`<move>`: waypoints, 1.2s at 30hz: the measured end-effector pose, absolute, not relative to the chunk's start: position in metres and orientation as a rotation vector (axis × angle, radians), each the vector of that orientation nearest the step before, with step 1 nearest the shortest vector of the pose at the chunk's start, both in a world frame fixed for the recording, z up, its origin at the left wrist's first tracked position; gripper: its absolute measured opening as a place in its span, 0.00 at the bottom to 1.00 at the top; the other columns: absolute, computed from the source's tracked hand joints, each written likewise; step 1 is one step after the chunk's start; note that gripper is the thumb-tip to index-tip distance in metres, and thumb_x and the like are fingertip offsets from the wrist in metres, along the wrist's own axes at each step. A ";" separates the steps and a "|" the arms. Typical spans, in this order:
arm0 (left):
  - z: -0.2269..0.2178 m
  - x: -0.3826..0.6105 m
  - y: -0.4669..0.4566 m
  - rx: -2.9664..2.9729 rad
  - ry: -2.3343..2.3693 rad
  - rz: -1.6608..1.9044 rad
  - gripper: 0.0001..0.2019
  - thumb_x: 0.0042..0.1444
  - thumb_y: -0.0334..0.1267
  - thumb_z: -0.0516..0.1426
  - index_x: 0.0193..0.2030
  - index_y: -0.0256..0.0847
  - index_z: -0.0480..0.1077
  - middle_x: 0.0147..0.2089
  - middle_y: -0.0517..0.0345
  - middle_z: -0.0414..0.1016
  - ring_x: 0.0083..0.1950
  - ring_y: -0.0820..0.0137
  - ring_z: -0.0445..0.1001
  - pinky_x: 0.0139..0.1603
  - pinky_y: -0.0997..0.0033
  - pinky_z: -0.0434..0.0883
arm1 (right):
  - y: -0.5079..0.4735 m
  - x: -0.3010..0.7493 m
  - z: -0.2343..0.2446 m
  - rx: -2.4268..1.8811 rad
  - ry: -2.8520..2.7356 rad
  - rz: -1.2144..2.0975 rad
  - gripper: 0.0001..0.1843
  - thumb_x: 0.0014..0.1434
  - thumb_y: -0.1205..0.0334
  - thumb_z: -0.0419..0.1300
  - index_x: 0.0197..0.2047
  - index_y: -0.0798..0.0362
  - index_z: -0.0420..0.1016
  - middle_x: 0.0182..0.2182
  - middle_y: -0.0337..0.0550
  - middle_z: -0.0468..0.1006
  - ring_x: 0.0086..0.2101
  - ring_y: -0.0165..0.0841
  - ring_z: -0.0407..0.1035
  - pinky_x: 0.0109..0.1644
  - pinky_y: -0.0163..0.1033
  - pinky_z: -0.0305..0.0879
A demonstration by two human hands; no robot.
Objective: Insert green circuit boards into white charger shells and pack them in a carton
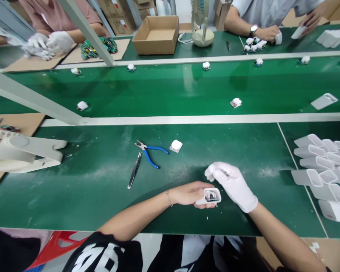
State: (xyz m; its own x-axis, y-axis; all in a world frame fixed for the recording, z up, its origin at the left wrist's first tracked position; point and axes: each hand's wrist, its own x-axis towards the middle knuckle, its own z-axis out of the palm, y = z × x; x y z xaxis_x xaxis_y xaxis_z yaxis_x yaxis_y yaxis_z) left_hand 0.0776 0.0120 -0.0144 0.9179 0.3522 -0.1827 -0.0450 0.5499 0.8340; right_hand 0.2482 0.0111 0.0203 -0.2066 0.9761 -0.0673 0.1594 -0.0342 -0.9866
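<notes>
My left hand (191,193), bare with a thin bracelet at the wrist, is closed around a small white plastic case (206,201). Its open end faces up and shows something dark and whitish inside. Just right of and above the case is my right hand (231,183) in a white glove, fingers curled together, not touching the case. Whatever its fingertips may hold is hidden. Farther forward on the green bench lie a small board with a white lump (176,146), blue-handled pliers (151,153) and dark tweezers (134,170).
Several white cases (311,162) stand grouped at the right. Beyond a pale rail (170,120) runs a green belt (158,92) carrying small parts. Two co-workers sit across, near a cardboard box (155,47) and a fan (202,36). A cream-coloured device (25,153) stands left.
</notes>
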 end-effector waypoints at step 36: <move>0.034 0.069 0.060 1.176 0.736 0.950 0.26 0.51 0.47 0.64 0.55 0.45 0.65 0.50 0.52 0.70 0.46 0.67 0.69 0.41 0.74 0.66 | 0.207 0.362 0.036 -2.082 -1.620 0.244 0.28 0.59 0.70 0.49 0.63 0.58 0.62 0.64 0.59 0.58 0.60 0.48 0.55 0.59 0.54 0.58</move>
